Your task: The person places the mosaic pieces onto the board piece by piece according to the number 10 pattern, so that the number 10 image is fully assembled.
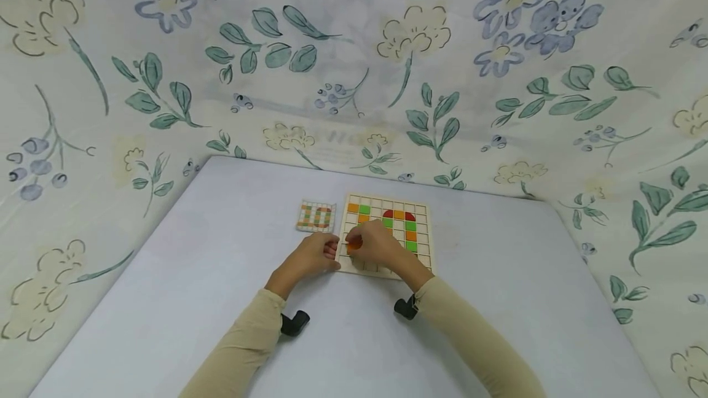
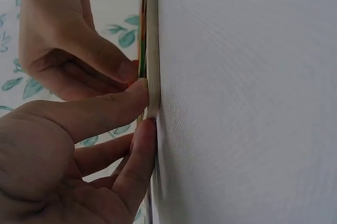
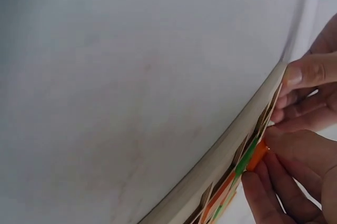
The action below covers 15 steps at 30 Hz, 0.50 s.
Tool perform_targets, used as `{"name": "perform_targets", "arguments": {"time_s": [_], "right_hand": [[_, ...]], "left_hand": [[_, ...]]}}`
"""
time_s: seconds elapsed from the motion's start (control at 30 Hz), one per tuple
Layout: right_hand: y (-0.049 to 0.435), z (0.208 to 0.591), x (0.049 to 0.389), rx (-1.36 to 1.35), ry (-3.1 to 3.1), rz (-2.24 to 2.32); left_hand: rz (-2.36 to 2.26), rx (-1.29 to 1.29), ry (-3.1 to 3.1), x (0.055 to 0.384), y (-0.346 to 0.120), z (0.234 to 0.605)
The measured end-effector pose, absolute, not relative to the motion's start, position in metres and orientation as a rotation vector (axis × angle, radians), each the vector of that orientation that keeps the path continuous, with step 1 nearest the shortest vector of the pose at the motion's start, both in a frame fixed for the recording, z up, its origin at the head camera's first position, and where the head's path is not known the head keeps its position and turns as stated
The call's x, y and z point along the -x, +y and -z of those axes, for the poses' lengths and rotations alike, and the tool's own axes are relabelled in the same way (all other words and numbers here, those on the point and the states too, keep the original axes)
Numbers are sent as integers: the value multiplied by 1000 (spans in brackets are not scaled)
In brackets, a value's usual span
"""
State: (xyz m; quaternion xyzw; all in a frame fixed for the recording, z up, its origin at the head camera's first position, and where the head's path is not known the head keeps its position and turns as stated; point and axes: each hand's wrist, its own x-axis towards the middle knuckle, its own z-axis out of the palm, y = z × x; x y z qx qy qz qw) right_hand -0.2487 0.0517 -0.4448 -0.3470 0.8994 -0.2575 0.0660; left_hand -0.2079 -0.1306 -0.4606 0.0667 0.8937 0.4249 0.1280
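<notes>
A square wooden grid board (image 1: 423, 244) lies on the table, with green, orange and red tiles in some of its cells. My left hand (image 1: 312, 255) holds the board at its near left corner; in the left wrist view the thumb rests on top and a finger sits at the lower edge. Over the board's left part, my right hand (image 1: 378, 245) pinches an orange tile (image 3: 257, 155) between thumb and fingers, right at the board's surface. That hand hides several cells in the head view. A small card (image 1: 316, 216) with a printed coloured grid pattern lies left of the board.
The white table (image 1: 498, 300) reaches out on both sides of the board. Floral cloth (image 1: 354, 78) stands behind and beside it. A black wrist mount (image 1: 295, 323) sticks out by the left sleeve, and another black mount (image 1: 406, 308) by the right.
</notes>
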Motion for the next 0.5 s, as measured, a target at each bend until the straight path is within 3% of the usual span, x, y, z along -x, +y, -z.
{"name": "perform_targets", "arguments": {"time_s": [0.5], "right_hand": [[37,446,248,1061,2686,756]], "left_hand": [[-1248,-184,2582,209,-131,464]]}}
